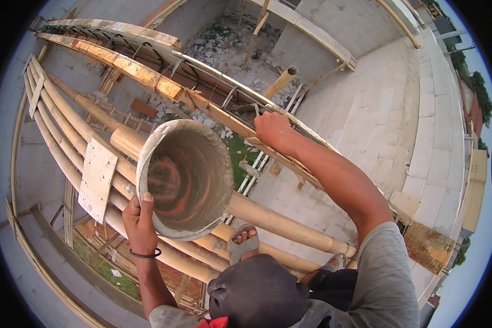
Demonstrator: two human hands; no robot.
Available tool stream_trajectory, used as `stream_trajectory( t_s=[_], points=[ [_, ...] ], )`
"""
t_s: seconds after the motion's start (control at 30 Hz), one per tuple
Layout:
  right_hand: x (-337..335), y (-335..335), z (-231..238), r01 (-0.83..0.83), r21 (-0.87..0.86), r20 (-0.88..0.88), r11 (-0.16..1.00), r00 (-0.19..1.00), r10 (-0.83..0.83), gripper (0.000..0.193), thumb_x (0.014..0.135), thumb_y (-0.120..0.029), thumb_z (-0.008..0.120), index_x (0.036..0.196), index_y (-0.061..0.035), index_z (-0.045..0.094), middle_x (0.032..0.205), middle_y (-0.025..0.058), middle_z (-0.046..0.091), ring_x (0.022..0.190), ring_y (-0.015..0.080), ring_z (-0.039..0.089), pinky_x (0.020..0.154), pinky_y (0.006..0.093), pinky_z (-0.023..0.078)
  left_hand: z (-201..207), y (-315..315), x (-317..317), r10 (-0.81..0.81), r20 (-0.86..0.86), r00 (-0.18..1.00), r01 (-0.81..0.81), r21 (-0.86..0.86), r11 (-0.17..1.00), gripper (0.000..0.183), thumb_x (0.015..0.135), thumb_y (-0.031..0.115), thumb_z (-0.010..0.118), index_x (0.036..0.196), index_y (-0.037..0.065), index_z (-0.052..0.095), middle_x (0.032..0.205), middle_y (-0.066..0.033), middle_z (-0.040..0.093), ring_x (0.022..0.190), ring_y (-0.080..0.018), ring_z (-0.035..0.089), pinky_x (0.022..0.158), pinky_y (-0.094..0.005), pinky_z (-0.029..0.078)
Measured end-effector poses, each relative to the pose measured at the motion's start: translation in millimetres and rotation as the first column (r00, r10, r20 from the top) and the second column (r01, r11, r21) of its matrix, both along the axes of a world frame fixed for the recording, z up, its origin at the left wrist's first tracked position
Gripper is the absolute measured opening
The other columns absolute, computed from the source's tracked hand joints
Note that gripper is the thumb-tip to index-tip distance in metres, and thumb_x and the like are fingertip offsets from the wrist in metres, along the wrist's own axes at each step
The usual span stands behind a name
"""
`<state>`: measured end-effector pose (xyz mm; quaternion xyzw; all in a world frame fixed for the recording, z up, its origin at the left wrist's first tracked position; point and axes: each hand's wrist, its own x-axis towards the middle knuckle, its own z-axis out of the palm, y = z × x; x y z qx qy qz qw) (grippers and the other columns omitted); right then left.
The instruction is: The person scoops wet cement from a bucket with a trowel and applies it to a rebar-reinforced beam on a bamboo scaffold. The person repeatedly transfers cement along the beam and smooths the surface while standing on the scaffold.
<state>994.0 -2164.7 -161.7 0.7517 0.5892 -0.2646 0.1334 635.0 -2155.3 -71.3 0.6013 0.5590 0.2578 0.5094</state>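
My left hand (140, 221) grips the near left rim of a round bucket (213, 180), thumb over the edge. Grey mortar coats the bucket's inner wall, and its mouth tips toward me. My right arm reaches forward to a long, narrow timber formwork (167, 87) with steel rebar (229, 97) inside. Over this trough my right hand (273, 130) is closed around the handle of what looks like a small trowel (247, 109). The trowel's blade lies down in the trough, partly hidden by the boards.
Bamboo poles (65, 128) form a walkway under my sandalled feet (242, 243), with a pale board (97, 177) across them. Far below lie rubble (218, 49) and grass. An upright bamboo post (281, 82) stands beyond the formwork; a block wall (361, 104) rises at right.
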Motion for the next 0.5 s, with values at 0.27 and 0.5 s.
stream_trajectory(
  t_s=[0.27,0.5],
  points=[
    [-21.3,18.8,12.8,0.176,0.057,-0.061,0.983,0.983,-0.173,0.021,0.085,-0.016,0.060,0.099,-0.0042,0.071,0.104,0.0209,0.069,0.099,0.0376,0.067,0.082,0.0465,0.055,3.4,-0.5,0.0,0.008,0.017,1.000,-0.007,-0.038,0.999,0.027,0.099,0.024,0.056,0.088,-0.001,0.061,0.073,0.0063,0.048,0.071,-0.0043,0.038,0.062,-0.0221,0.034],
    [-21.1,-7.9,0.8,0.608,0.129,-0.658,0.783,0.644,-0.391,0.039,0.077,-0.031,0.074,0.106,-0.0064,0.067,0.100,0.0189,0.069,0.097,0.0370,0.066,0.087,0.0437,0.052,-0.1,8.0,3.6,-0.030,0.045,0.999,0.031,-0.028,0.999,0.031,0.099,0.028,0.055,0.089,-0.002,0.062,0.075,0.0010,0.055,0.072,-0.0064,0.044,0.063,-0.0227,0.036]
  ],
)
